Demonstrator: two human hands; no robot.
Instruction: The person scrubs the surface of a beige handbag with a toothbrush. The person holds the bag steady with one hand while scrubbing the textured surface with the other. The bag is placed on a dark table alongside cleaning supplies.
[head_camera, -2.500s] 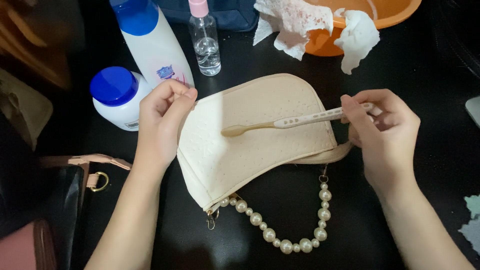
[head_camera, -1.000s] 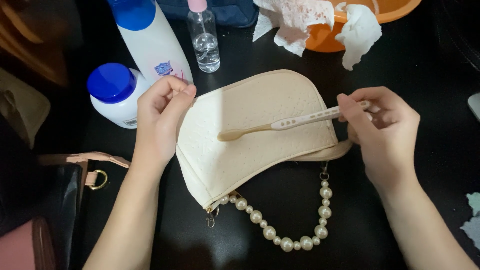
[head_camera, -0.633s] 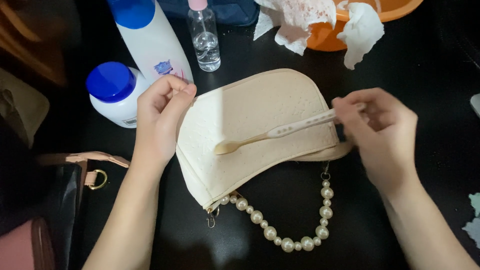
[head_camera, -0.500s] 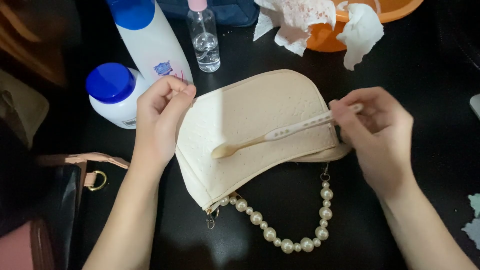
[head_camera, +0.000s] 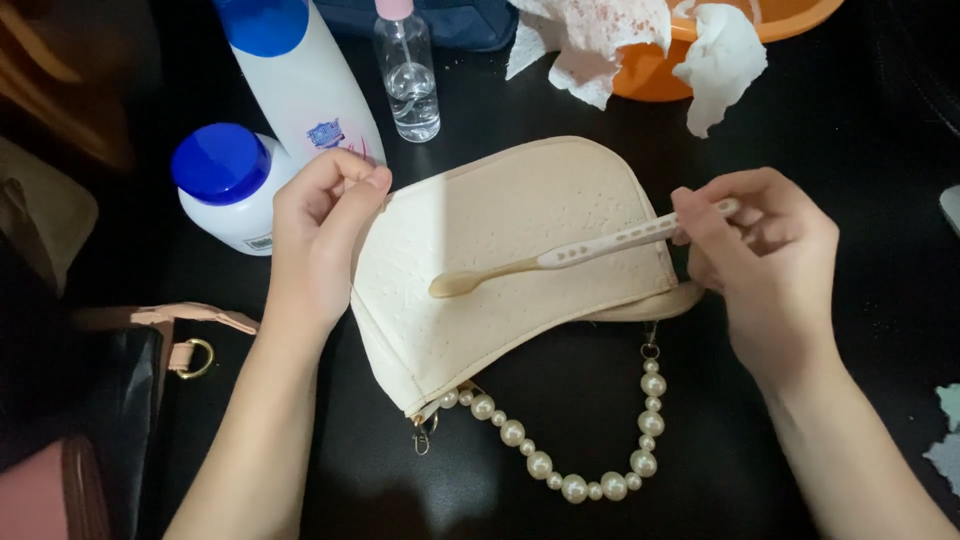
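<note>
Nearest, a string of round pearl beads (head_camera: 590, 470) curved below the cream textured leather handbag (head_camera: 520, 250), which lay flat on the black table (head_camera: 840, 130). The left hand (head_camera: 320, 240) pinched the bag's left edge; the right hand (head_camera: 770, 260) gripped a cream plastic toothbrush (head_camera: 580, 255), bristles down on the leather. Beyond stood a blue-capped white jar (head_camera: 225, 185), a tall white bottle (head_camera: 295, 70) and a small clear spray bottle (head_camera: 405, 65).

Left hand (head_camera: 320, 240) and right hand (head_camera: 770, 265): both bare, without rings, watch or bracelet. Forearms bare to the lower frame edge; no sleeve or cuff visible. Fingernails short, rounded and unpainted.
</note>
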